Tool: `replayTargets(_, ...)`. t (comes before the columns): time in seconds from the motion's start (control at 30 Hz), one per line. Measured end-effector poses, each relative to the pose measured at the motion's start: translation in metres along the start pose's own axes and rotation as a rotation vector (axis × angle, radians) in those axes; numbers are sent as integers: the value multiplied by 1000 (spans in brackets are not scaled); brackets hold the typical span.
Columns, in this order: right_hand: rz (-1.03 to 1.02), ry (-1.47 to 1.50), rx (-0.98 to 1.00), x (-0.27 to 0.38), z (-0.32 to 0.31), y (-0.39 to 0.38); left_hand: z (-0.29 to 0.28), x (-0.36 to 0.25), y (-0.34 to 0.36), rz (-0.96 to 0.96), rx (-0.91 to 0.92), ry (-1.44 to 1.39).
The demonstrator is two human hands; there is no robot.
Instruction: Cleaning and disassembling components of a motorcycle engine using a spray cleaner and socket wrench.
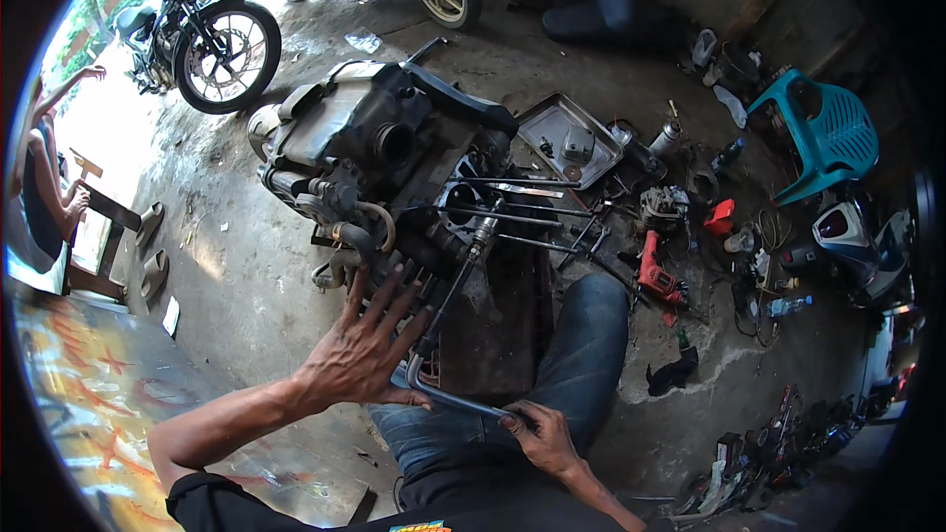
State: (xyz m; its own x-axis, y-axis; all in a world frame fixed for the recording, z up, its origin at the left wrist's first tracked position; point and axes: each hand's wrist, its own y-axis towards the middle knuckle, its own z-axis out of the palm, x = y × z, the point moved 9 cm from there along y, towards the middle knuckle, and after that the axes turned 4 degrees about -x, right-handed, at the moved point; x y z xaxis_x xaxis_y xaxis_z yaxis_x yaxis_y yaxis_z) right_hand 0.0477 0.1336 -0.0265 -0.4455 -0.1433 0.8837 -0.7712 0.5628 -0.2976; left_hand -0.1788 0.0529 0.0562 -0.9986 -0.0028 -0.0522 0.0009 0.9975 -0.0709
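Note:
A scooter engine with a dark plastic housing lies in front of me, its long metal studs pointing right. My right hand is closed around the end of an L-shaped bar handle. From the handle's bend, a dark extension bar runs up to a shiny socket piece beside the studs. My left hand is spread, its fingers stretched toward the hoses low on the engine. Its thumb lies close to the bend of the handle; I cannot tell whether they touch.
A metal tray with parts stands beyond the studs. A red power drill, a teal plastic chair and scattered parts lie to the right. Parked motorcycles stand at the back. At far left a person sits near sandals.

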Motion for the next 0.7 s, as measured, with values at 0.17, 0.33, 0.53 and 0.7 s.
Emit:
replayTargets(0.17, -41, -151, -38, 27, -19, 2, 8, 5, 0, 64, -94, -34)
replayTargets(0.33, 7, -118, 24, 14, -11, 1, 15, 7, -4, 91, -146, -44)
replayTargets(0.53, 156, 66, 128, -4, 16, -14, 17, 9, -2, 171, -318, -113)
replayTargets(0.7, 62, -66, 115, 16, 4, -6, 16, 10, -2, 221, -436, -89)
